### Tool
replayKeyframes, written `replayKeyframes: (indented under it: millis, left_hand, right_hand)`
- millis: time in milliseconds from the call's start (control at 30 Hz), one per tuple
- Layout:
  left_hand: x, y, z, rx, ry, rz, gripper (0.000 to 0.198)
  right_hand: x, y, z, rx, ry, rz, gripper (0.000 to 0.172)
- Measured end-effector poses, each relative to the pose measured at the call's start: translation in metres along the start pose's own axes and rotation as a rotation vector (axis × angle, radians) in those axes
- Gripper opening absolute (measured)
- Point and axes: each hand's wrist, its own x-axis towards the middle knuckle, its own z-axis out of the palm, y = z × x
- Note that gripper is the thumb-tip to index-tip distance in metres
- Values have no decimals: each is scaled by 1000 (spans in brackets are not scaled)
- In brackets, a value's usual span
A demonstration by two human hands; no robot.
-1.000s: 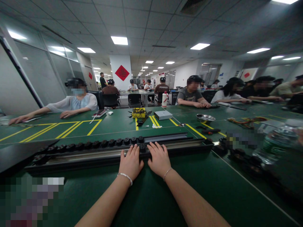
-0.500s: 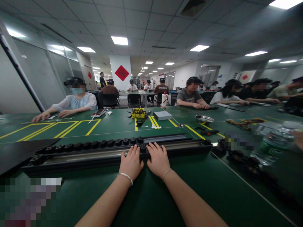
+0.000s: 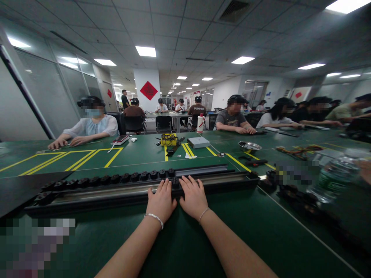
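Observation:
A long black rail with a shiny metal strip along it lies across the green table in front of me. My left hand rests on its near edge, palm down, fingers stretched forward over the rail. Close beside it, my right hand lies the same way on the rail, fingers slightly spread. A small black block sits on the rail between the two hands. Behind the rail stands a row of round black parts, several of them side by side. What lies under my palms is hidden.
On the right are a water bottle, more black parts and a metal bowl. Farther back stand a grey box, a yellow box with cables and a white flask. Co-workers sit around the table.
My hands stay in the same place on the rail. Across the table at left, a co-worker's hands have shifted slightly to the right.

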Motion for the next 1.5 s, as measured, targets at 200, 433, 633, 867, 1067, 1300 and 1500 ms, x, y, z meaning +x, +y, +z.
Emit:
replayKeyframes:
  millis: [200, 433, 633, 867, 1067, 1300, 1500]
  left_hand:
    - [1, 2, -1, -1, -19, 7, 59]
    - [0, 3, 3, 1, -8, 13, 61]
    - [-1, 2, 5, -5, 11, 22, 63]
    - [0, 2, 5, -10, 15, 16, 62]
    - [1, 4, 5, -2, 25, 9, 60]
    - [1, 4, 3, 6, 3, 2, 61]
    - [1, 5, 2, 10, -14, -8, 61]
  right_hand:
    - [-1, 1, 1, 20, 7, 1, 57]
    - [0, 1, 1, 29, -1, 11, 58]
    - [1, 10, -1, -67, 51, 122, 58]
    - [2, 14, 1, -41, -8, 123, 61]
    - [2, 14, 0, -35, -9, 120, 61]
    - [2, 13, -3, -41, -25, 128, 63]
    - [2, 12, -4, -55, -44, 137, 62]
